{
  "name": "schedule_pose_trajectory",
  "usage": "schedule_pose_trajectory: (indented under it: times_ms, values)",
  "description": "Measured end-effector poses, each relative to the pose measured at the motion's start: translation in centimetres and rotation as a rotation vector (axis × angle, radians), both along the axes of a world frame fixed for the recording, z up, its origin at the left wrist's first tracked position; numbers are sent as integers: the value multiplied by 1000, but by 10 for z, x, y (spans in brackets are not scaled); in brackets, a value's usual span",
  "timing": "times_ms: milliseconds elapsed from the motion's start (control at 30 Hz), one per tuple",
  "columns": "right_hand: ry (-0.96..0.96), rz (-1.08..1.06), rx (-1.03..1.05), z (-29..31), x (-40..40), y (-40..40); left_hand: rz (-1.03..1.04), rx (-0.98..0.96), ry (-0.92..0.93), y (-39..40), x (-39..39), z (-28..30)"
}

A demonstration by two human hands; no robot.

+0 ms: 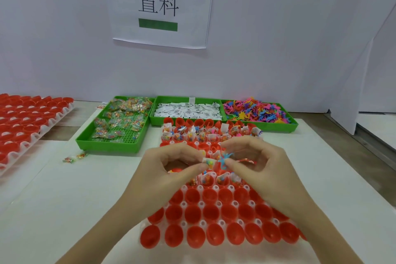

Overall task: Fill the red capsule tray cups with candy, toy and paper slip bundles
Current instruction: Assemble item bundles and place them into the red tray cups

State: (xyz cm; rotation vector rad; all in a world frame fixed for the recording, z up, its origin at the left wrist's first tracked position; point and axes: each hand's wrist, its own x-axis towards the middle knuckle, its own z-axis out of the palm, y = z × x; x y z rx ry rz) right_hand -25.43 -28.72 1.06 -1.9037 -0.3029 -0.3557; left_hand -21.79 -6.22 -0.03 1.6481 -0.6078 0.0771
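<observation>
Both hands over the middle of the red cup tray, fingertips meeting. Left hand curled, pinching a small candy packet wrapped in a white slip between thumb and forefinger. Right hand curled too, thumb and fingers nipping a blue toy against that bundle. Bundle held just above the tray, not yet in a cup.

Far rows of cups already filled with packets, slips and toys; a further filled row just under the hands; three near rows of cups bare.

Beyond the tray, three green bins side by side: candy packets on the left, white slips in the middle, bright toys on the right. One stray candy packet loose on the white mat, left of the tray. Second tray of red cups well off to the left. Paper sign with two black characters and a green bar taped to the wall behind.
</observation>
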Motion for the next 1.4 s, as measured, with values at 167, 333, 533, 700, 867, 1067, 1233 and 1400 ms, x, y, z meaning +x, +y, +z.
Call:
schedule_pose_trajectory:
  times_ms: [167, 333, 533, 700, 867, 1067, 1233, 1400]
  values:
    - [-30, 85, -32, -6, -5, 11, -15, 11, -4, -5, -3, -3]
    - [51, 105, 135, 0, -7, 14, -44, -54, 55, -5, -5, -1]
    - [116, 98, 153, 4, -13, 13, -4, -89, 61, -6, -7, 0]
    - [68, 122, 109, 8, -14, 15, 21, -80, 23, -8, -9, -3]
    - [64, 71, 22, 13, -18, 8, -4, -109, 55, -14, -15, -3]
    - [32, 34, -80, 30, -30, -17, -111, -36, 37, -27, -22, 6]
    - [70, -3, -81, 24, -35, -42, -131, 109, -63, -56, -14, 11]
    - [94, -128, -112, 15, -30, -70, -114, 349, -288, -97, 11, 19]
